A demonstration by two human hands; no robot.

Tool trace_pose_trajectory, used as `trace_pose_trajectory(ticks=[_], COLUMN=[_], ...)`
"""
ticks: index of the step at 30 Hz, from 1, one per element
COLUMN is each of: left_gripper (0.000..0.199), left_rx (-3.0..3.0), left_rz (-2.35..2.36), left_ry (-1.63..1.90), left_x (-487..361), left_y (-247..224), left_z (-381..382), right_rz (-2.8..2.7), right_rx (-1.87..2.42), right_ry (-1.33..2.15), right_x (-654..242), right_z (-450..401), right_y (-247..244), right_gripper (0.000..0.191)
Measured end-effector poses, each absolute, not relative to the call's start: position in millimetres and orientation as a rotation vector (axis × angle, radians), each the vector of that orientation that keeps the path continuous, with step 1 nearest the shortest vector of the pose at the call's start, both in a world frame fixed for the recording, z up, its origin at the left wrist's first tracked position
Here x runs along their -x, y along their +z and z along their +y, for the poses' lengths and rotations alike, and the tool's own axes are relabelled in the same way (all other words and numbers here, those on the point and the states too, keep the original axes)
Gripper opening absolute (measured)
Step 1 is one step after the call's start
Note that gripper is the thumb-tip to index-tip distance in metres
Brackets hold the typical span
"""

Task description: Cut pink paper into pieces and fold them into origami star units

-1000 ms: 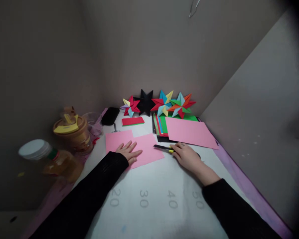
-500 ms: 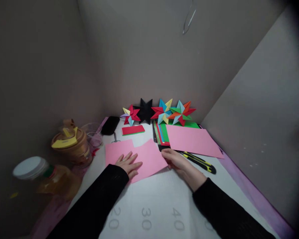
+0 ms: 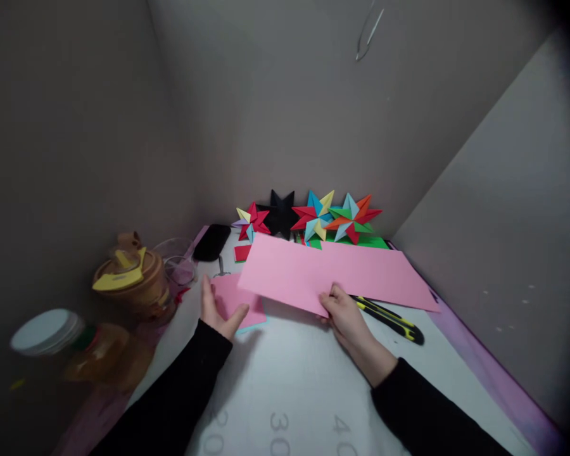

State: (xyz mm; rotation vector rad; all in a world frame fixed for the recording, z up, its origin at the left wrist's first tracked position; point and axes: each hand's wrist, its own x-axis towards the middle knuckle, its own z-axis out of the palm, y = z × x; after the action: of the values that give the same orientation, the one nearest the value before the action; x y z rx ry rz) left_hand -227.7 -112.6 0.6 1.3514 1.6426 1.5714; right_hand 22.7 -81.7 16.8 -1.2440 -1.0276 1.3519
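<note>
My right hand [image 3: 342, 315] pinches the near right corner of a pink paper sheet [image 3: 285, 272], which is raised and tilted over the table. My left hand [image 3: 220, 311] is open, thumb and fingers apart, beside a smaller pink paper piece [image 3: 235, 297] with a light blue edge showing under it. Whether the left fingers touch that piece I cannot tell. A second large pink sheet [image 3: 384, 272] lies to the right, partly behind the raised one. Close to my right hand rests a black and yellow utility knife [image 3: 392, 320].
Several folded paper stars [image 3: 316, 212] stand along the back wall. A black phone [image 3: 212, 242] lies at the back left. On the left are a lidded cup [image 3: 137, 278] and a bottle with a white cap [image 3: 47, 332]. A red paper strip [image 3: 242, 253] is partly covered.
My right hand has lifted the pink sheet off the table, uncovering the smaller pink piece. My left hand has come off the sheet and moved left.
</note>
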Motion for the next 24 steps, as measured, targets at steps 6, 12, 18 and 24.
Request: trace_pose_trajectory(ticks=[6, 12, 18, 24], left_gripper=[0.069, 0.049, 0.060, 0.056], left_rx=[-0.625, -0.581, -0.699, -0.778], left_rz=[1.084, 1.166, 1.026, 1.145], left_ry=[1.385, 1.174, 1.099, 1.241], left_x=[187.6, 207.7, 218.3, 218.8], left_y=[-10.9, -2.7, -1.6, -0.1], left_z=[-128.5, -128.8, -127.5, -127.6], right_rz=[-0.982, -0.978, -1.174, -1.341], right_rx=[0.921, 1.012, 1.255, 1.262], right_ry=[1.738, 1.662, 1.661, 1.624], right_x=[16.9, 4.5, -15.5, -6.8], right_z=[-118.8, -114.7, -96.9, -95.0], right_y=[19.8, 24.3, 23.3, 22.7], right_gripper=[0.046, 0.043, 0.032, 0.032])
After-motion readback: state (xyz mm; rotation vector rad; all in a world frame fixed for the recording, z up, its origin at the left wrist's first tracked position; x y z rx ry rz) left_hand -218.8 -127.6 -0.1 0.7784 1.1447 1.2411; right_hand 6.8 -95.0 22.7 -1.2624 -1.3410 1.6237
